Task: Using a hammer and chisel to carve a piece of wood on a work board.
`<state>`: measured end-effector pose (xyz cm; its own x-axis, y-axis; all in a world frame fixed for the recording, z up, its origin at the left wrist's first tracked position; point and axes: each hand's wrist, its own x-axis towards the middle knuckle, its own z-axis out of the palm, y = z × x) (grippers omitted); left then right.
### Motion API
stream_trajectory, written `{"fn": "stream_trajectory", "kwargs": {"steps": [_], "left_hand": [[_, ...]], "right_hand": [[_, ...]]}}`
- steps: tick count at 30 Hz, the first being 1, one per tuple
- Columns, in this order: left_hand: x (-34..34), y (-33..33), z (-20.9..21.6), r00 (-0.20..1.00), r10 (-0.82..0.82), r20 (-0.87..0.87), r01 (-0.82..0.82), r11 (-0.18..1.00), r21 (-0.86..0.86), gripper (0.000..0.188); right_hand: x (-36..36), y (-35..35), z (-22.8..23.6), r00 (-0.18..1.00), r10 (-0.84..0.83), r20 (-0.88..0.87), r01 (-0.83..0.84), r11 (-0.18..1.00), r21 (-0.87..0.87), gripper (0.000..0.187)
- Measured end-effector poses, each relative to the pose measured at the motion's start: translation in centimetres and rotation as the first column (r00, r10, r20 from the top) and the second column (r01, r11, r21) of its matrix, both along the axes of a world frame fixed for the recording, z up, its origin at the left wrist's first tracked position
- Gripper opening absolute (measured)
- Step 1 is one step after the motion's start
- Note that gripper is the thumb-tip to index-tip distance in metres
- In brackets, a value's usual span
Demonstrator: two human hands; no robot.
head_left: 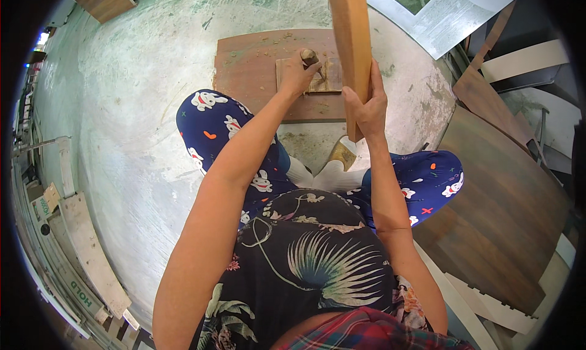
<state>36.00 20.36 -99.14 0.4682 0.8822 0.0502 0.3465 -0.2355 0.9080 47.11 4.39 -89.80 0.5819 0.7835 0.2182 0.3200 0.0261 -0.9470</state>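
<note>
My left hand (296, 75) is closed around a chisel (309, 56), whose rounded wooden handle end pokes up above my fingers. Its lower end points at a small wooden block (333, 75), but my hand hides part of it. Under the block lies a brown board (244, 87) with wood chips scattered over it. On the right, my right hand (370, 106) grips a long wooden bar (353, 39) near its lower end. The bar stands up toward the camera, beside the block, and its top runs out of the picture.
My bent knees and a slippered foot (342, 155) frame the near side of the board. A large dark wood panel (494, 209) and other offcuts lie at right. Long pale strips (91, 252) are stacked at left. A metallic sheet (452, 20) sits at the far right.
</note>
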Motion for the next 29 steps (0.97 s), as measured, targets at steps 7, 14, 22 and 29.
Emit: {"fn": "stream_trajectory", "kwargs": {"steps": [7,14,22,29], "left_hand": [[-0.8,0.4,-1.8,0.982,0.01,-0.189,0.016,0.991,0.136,0.032],[-1.3,0.2,0.5,0.999,0.024,0.039,-0.021,0.996,-0.084,0.033],[-0.7,-0.6,-0.6,1.0,0.002,-0.009,-0.002,1.0,-0.003,0.029],[-0.5,-0.3,-2.3,0.999,-0.032,-0.04,0.027,0.993,-0.116,0.031]], "right_hand": [[-1.1,0.1,0.2,0.964,0.26,0.058,-0.199,0.847,-0.494,0.075],[1.4,-1.0,0.1,0.993,0.115,0.023,-0.105,0.96,-0.258,0.077],[1.8,-1.1,0.5,0.998,0.054,-0.034,-0.059,0.988,-0.143,0.075],[-0.1,-1.1,3.7,0.99,0.142,0.0,-0.141,0.979,-0.144,0.076]]}}
